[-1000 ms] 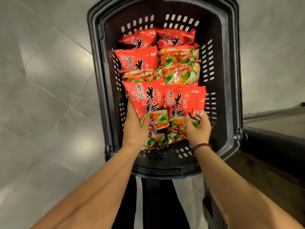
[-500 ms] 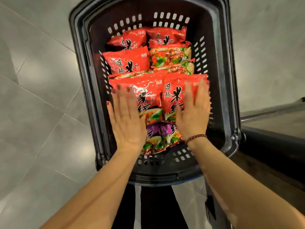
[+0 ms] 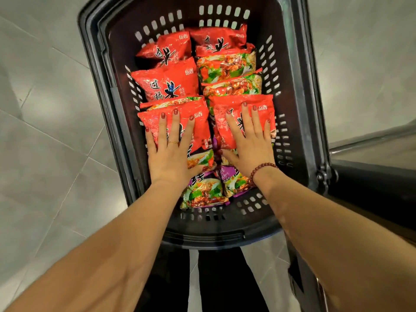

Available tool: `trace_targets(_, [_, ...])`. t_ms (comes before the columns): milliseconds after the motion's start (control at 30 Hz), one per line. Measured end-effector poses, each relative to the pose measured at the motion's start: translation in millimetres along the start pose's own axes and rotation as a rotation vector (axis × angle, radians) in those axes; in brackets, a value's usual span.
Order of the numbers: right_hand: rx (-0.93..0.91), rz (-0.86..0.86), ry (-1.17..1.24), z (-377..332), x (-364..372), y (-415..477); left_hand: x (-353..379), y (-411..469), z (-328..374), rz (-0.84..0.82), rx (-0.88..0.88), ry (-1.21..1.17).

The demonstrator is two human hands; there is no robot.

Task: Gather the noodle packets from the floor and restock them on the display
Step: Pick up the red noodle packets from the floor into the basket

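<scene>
My left hand (image 3: 168,152) and right hand (image 3: 249,143) lie flat, fingers straight, on red noodle packets (image 3: 200,129) mid-frame in the basket (image 3: 297,109) — light, crinkly, slippery pkts, prob. brittle inside — I'd grab by the edges.

Left hand (image 3: 167,152) no longer gripping the lower end of the left red packet (image 3: 200,129) but spread flat on top of it, right hand (image 3: 248,145) likewise flat on the right red packet (image 3: 262,102), both packets now lying down in the basket (image 3: 315,109), purple packets (image 3: 198,178) uncovered below them
</scene>
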State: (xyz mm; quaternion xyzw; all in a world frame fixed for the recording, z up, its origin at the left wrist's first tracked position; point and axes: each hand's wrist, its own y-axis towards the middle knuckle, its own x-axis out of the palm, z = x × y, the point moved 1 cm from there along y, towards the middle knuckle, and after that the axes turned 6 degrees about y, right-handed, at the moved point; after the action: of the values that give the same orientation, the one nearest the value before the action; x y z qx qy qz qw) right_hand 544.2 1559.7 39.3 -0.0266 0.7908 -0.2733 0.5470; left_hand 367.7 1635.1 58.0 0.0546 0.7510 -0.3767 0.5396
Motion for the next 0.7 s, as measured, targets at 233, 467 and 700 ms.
trace_targets(233, [0.062, 0.235, 0.249, -23, -74, -76, -92, -49, -12, 0.227, 0.178, -0.34])
trace_targets(467, [0.247, 0.504, 0.421, -61, -165, -199, -211, -135, -31, 0.441, 0.528, -0.403])
trace_targets(700, [0.557, 0.599, 0.42, -120, -221, -328, -302, -209, -31, 0.452, 0.835, -0.361])
